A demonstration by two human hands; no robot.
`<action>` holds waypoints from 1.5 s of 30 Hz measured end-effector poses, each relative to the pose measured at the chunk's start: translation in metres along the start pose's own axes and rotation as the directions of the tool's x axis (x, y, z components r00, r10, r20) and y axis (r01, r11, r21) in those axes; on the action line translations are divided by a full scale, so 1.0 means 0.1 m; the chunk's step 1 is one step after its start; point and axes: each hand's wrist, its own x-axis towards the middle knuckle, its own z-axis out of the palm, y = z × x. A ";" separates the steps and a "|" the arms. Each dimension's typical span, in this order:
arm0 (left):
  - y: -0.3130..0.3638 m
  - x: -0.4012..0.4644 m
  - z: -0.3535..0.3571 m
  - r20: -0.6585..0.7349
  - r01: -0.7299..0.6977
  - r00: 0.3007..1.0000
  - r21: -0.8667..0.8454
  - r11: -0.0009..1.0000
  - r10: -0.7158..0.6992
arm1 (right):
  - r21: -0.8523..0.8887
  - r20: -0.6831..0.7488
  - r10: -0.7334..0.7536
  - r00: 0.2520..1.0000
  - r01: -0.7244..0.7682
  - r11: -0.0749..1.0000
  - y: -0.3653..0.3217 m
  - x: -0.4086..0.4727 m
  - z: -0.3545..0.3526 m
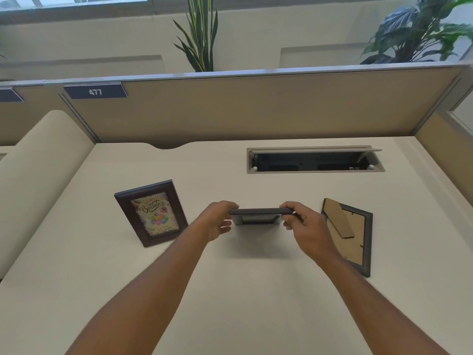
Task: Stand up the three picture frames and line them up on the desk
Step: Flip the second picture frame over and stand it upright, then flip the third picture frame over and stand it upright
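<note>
A dark brown frame [151,212] with a "Happy Birthday" picture stands upright on the cream desk [230,290], left of centre. A grey frame [258,216] is held edge-on above the desk's middle, its shadow beneath it. My left hand [217,221] grips its left end and my right hand [304,226] grips its right end. A third dark frame [348,235] lies face down at the right, its cardboard back and folded stand showing.
An open cable tray slot [316,160] is recessed at the back right of the desk. A tan partition wall [256,108] with a "477" label runs along the back and right. A rounded cream divider [38,175] borders the left side. Plants stand behind.
</note>
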 end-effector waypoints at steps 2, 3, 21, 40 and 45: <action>0.05 0.01 0.02 0.039 0.026 0.999 0.057 0.998 -0.028 | -0.004 0.003 -0.006 1.000 0.006 1.000 -0.02 0.04 -0.01; 0.07 0.03 0.02 0.046 0.032 0.998 0.073 0.997 -0.035 | -0.013 0.002 -0.009 1.000 0.009 1.000 -0.02 0.07 -0.01; 0.10 0.31 0.20 -0.036 -0.168 0.986 -0.232 0.958 0.164 | -0.081 -0.057 0.190 0.980 -0.195 0.977 0.07 0.85 0.13; -0.64 -0.16 0.68 -0.589 -0.440 0.738 -0.052 0.896 0.328 | -0.007 -0.416 0.390 0.822 -0.432 0.902 0.65 0.11 -0.60; -0.95 -0.36 1.33 -0.251 -0.546 0.791 0.123 0.829 0.558 | -0.079 -0.468 0.472 0.747 -0.567 0.820 0.94 -0.32 -0.91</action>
